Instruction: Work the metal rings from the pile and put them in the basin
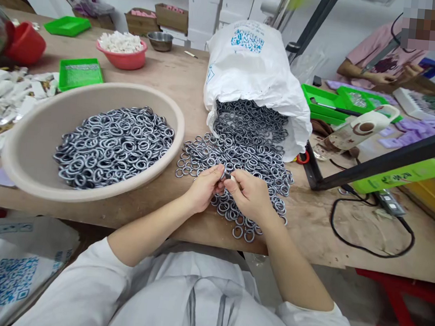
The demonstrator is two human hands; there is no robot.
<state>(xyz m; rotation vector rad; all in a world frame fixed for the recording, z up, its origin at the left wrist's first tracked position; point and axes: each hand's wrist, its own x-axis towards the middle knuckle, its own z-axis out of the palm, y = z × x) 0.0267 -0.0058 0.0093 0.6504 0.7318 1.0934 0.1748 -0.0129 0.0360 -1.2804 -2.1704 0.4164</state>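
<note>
Over a spread of loose grey rings [237, 157] at the table's front, my two hands meet. My left hand [203, 188] pinches what looks like one grey ring, mostly covered by the fingers. Closed around a small tool with a dark tip [228, 176] and a pale part, my right hand [251, 194] brings that tip against the left fingertips. The tool's exact kind is hidden. Many more rings spill from a white woven sack [244, 66] lying behind my hands. A wide beige basin [15, 165] on the left holds a large heap of similar rings.
White pieces [6, 96] are piled at far left, near green trays [81, 76], a pink bowl [125, 59] and a metal bowl [160, 40]. On the right stand a black metal frame [380, 169], a bottle [357, 129] and a cable [333, 229]. Another person [382, 60] sits beyond.
</note>
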